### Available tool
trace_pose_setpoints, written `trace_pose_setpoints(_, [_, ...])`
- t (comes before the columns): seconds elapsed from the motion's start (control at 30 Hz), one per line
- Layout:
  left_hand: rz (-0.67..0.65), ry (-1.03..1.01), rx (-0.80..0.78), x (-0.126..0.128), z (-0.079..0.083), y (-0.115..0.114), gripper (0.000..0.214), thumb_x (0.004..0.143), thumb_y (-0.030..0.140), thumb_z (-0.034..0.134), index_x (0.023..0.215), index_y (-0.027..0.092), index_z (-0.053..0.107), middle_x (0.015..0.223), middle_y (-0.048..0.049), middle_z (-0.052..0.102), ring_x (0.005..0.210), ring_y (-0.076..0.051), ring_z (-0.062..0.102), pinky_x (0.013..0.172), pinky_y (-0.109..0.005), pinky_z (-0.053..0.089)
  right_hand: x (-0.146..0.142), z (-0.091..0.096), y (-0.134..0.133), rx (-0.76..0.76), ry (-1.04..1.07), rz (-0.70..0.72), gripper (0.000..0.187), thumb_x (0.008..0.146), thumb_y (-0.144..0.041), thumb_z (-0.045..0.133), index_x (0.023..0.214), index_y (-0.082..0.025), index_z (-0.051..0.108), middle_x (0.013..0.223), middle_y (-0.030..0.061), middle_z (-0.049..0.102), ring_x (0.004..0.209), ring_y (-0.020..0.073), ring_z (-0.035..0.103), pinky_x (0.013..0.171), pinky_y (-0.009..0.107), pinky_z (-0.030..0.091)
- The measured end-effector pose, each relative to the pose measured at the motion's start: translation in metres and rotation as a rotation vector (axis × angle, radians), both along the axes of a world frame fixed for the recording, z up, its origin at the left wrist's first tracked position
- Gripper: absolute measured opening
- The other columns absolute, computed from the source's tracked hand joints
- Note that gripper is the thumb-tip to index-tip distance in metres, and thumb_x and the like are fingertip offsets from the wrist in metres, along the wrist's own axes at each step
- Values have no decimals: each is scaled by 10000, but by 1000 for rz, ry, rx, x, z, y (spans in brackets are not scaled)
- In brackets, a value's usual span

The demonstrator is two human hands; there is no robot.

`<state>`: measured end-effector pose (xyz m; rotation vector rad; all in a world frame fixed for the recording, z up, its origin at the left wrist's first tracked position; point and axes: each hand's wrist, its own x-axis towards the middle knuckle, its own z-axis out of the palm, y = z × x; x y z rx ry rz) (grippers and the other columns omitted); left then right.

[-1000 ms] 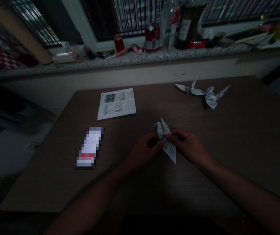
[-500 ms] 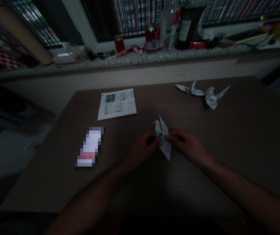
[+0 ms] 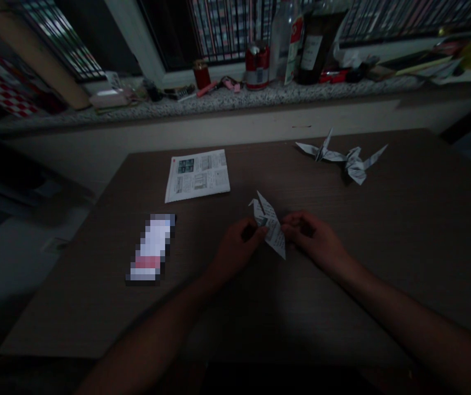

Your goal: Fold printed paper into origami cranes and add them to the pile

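A partly opened paper crane [image 3: 274,235], folded from printed newsprint, is held just above the table between my hands. Its small bent head and pointed tail stick up at the far end, and one wing point faces me. My left hand [image 3: 239,244] pinches its left side between thumb and curled fingers. At its right edge are the thumb and bent fingers of my right hand [image 3: 315,236], drawn together; how firmly they grip is hard to see in the dim light. Two finished newsprint cranes, a left one [image 3: 321,151] and a right one [image 3: 357,164], rest at the back right.
A folded newspaper sheet [image 3: 198,178] lies at the back left of the brown table [image 3: 383,236]. Nearer me on the left is a phone [image 3: 153,247] with a blurred screen. Behind, the stone windowsill [image 3: 202,104] carries a red can [image 3: 257,68], bottles [image 3: 312,49] and small clutter.
The paper crane has shifted slightly left and tilted, its near wing point moving away from me. My left hand has gone left with it; my right fingers now sit at its edge.
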<state>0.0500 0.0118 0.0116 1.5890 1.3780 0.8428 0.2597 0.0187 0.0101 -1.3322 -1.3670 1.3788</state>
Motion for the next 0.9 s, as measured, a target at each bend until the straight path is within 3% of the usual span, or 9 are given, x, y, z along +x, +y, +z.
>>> trace_pose_setpoints(0.1, [38,-6,-9,-2,-1,2,311,934,472,638,810,190,598,767,1,626,731,-172,594,674,-280,440,1,-2,1,11,-23,4,356,785,-533,771,884,-212,654,782,23,660,677,168,619,551,281,517])
trace_pose_setpoints(0.4, [42,30,6,-1,1,1,312,947,486,615,835,196,617,824,-8,669,784,-179,625,734,-285,464,-1,-2,-1,11,-54,104,329,830,-536,724,902,-219,674,678,-1,648,588,154,594,573,294,499])
trace_pose_setpoints(0.67, [7,17,32,3,-1,-2,288,932,465,657,867,187,623,846,-15,683,794,-183,642,735,-290,480,-2,1,-1,50,-125,63,323,815,-532,727,886,-220,682,745,19,674,681,185,629,620,310,491])
trace_pose_setpoints(0.9, [-123,-123,-59,3,0,-6,376,883,392,737,1174,176,637,1107,-78,728,969,-231,691,864,-344,540,-2,1,-2,-72,4,15,412,757,-590,791,904,-217,695,728,5,655,644,165,593,557,282,462])
